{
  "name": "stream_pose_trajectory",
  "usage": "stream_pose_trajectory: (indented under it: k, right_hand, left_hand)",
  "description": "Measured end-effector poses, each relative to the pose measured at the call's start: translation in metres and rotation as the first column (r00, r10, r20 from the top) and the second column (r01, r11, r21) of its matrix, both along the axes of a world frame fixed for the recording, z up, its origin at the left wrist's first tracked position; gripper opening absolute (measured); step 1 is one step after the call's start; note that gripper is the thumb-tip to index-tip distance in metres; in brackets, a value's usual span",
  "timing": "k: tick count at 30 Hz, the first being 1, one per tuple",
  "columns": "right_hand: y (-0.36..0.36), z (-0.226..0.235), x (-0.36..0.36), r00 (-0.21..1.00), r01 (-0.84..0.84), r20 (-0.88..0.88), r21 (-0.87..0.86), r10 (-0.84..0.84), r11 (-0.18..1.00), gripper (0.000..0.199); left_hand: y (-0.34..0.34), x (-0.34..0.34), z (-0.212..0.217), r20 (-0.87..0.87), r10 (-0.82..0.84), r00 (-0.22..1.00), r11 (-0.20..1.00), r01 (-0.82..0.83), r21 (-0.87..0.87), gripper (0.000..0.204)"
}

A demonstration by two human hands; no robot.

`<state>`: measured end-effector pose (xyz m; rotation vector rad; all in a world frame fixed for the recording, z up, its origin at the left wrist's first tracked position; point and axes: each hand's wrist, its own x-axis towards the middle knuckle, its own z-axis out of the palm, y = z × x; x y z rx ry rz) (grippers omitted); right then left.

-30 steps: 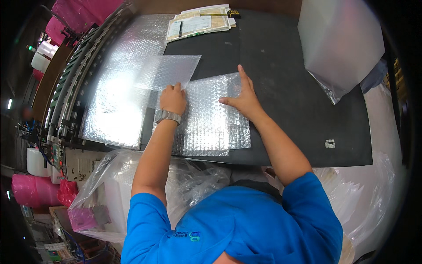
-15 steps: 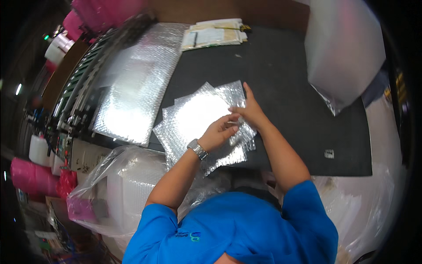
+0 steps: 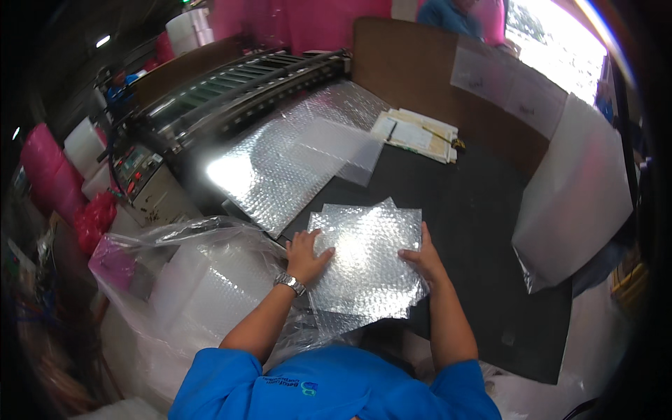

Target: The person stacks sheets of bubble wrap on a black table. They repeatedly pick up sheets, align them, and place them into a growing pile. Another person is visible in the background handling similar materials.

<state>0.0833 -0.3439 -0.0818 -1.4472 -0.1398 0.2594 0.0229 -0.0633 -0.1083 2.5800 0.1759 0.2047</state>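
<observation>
A fanned stack of silvery bubble-wrap sheets (image 3: 364,259), perhaps bags, lies at the near edge of the dark table, its corners uneven. My left hand (image 3: 306,257), with a metal watch at its wrist, rests on the stack's left side, fingers and thumb spread. On the opposite side, my right hand (image 3: 425,257) grips the right edge, thumb on top and fingers along the border. Part of those fingers is hidden behind the sheets.
Left of the table stands a roller machine (image 3: 231,98), with a long bubble-wrap sheet (image 3: 280,168) in front. Papers (image 3: 420,133) and a pen lie at the back. A clear plastic bag (image 3: 189,273) sits at near left, a tall translucent bag (image 3: 577,203) at right. Another person (image 3: 451,19) is beyond.
My hands have moved apart from the stack's right side. The left is now on its left side, the right on its right edge. The sheets sit closer together, and the view has shifted.
</observation>
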Motion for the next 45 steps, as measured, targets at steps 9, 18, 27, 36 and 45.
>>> stream_pose_trajectory:
  k: [9,18,27,36,45]
  right_hand:
    - [-0.001,0.087,-0.065,0.861,0.101,0.439,0.349,-0.258,0.932,0.076]
    - [-0.024,0.034,-0.055,0.913,0.096,0.383,0.135,-0.141,0.986,0.086]
    - [-0.028,0.017,-0.057,0.936,0.198,0.268,0.137,-0.229,0.971,0.058]
    - [0.018,0.184,-0.083,0.432,0.502,0.789,-0.613,0.437,0.611,0.027]
    - [0.031,0.131,-0.023,0.302,0.608,0.948,-0.109,-0.103,0.786,0.052]
  left_hand:
    - [0.010,-0.018,0.072,0.675,0.073,0.734,0.460,0.576,-0.676,0.117]
    - [-0.009,-0.020,0.034,0.449,-0.188,0.873,0.472,0.481,-0.738,0.091]
    - [-0.026,-0.024,0.026,0.498,-0.053,0.865,0.630,0.417,-0.656,0.090]
    - [-0.001,-0.057,0.117,0.741,-0.158,0.652,0.983,0.174,0.057,0.090]
    - [0.000,-0.034,0.062,0.597,0.179,0.782,0.655,0.358,-0.665,0.042]
